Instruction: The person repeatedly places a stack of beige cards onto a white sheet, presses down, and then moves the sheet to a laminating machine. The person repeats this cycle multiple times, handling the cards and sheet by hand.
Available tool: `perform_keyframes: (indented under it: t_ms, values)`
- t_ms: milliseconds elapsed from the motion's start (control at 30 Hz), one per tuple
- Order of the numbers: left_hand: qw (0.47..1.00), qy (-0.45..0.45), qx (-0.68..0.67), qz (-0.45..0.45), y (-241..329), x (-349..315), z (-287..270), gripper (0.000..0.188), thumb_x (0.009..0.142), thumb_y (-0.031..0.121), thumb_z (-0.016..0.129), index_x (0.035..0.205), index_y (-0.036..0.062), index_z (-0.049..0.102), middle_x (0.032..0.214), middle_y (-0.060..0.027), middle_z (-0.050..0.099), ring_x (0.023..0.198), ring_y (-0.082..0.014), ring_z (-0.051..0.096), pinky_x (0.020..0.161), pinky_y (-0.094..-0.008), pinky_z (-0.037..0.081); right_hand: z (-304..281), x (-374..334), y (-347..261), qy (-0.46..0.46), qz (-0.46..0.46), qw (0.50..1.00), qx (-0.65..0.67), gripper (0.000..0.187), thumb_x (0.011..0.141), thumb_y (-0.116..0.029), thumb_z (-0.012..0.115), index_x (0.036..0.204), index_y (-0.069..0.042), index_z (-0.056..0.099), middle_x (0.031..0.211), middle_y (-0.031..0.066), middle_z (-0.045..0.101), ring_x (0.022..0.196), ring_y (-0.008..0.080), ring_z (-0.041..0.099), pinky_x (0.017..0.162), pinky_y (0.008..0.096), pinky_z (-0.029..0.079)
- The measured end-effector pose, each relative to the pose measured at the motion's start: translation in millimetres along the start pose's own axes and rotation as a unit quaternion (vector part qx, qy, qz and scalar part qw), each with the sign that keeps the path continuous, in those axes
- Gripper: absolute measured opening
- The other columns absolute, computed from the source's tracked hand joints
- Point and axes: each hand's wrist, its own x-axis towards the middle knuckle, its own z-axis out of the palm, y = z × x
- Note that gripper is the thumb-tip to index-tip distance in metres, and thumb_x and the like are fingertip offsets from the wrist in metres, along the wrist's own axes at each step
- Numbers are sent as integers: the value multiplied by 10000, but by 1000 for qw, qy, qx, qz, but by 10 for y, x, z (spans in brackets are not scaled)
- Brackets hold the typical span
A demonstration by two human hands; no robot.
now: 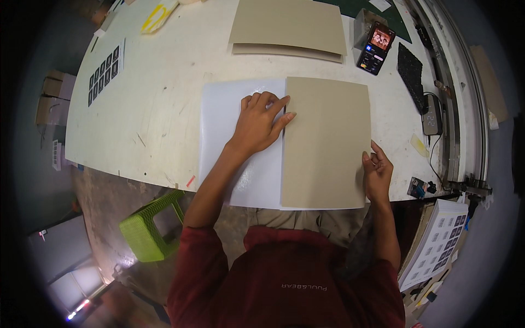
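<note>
1. The flat, beige rectangular board [327, 145] lies in front of me on the pale, scuffed table [156, 109], just right of the glossy white sheet [219, 115]. White also shows in a thin strip along the board's near edge; I cannot tell how far the sheet runs beneath it.
2. My hands are apart. My left hand [256, 128] is over the sheet, thumb and index finger spread at the board's left edge, gripping nothing. My right hand [378, 177] is curled at the board's right edge; I cannot tell whether it pinches the board or only rests against it.
3. I judge the step in hand to be setting the board straight on the sheet. I should feel along the left edge with my fingertips and steer with my right hand in small nudges.
4. I should check that edge at both its far and near ends, since one matching corner can hide a slant.
5. The near ends seem to reach past the table's front edge, so I should press lightly there, lest the sheet crease.
6. My left forearm crosses above the sheet; I should hold it light, so that it drags nothing.
7. The second beige board [290, 24], beyond this one, should stay out of the way.
</note>
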Motion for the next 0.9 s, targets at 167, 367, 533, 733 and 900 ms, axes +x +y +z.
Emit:
perform_keyframes:
  t_ms: [167, 367, 533, 733, 900]
  values:
    - [1000, 0, 10, 1, 4, -12, 26, 426, 999, 384, 594, 1262, 61, 681, 1106, -114, 607, 1070, -249, 555, 997, -441, 367, 13, -32, 11, -2, 4, 1000, -11, 446, 997, -76, 611, 1386, 114, 505, 1015, 102, 715, 905, 97, 613, 865, 240, 467]
    - [1000, 3, 19, 8, -11, -16, 47, 416, 990, 378, 609, 1247, 62, 690, 1104, -113, 603, 1070, -248, 550, 990, -435, 369, 14, -28, -15, 3, 13, 999, -33, 448, 992, -62, 612, 1383, 127, 500, 1024, 112, 716, 917, 108, 623, 869, 244, 478]
    - [1000, 6, 21, 11, -24, -10, 66, 410, 986, 378, 614, 1239, 65, 696, 1104, -112, 598, 1060, -246, 547, 988, -431, 370, 5, -10, -16, -1, 7, 999, -46, 436, 992, -46, 599, 1378, 132, 503, 1027, 122, 717, 925, 110, 629, 872, 249, 484]
    - [1000, 1, 29, 9, -12, 7, 67, 414, 984, 391, 616, 1229, 68, 701, 1097, -113, 590, 1057, -252, 548, 987, -432, 376, 29, -10, -70, 2, 11, 999, -53, 424, 991, -24, 580, 1374, 141, 503, 1031, 132, 720, 917, 110, 632, 873, 250, 485]
    - [999, -6, 34, 19, -31, -3, 53, 445, 982, 419, 610, 1234, 62, 696, 1103, -123, 581, 1057, -263, 551, 1011, -445, 370, 30, 12, -105, 0, 14, 998, -61, 421, 988, -16, 578, 1373, 140, 507, 1024, 140, 726, 903, 108, 636, 869, 247, 485]
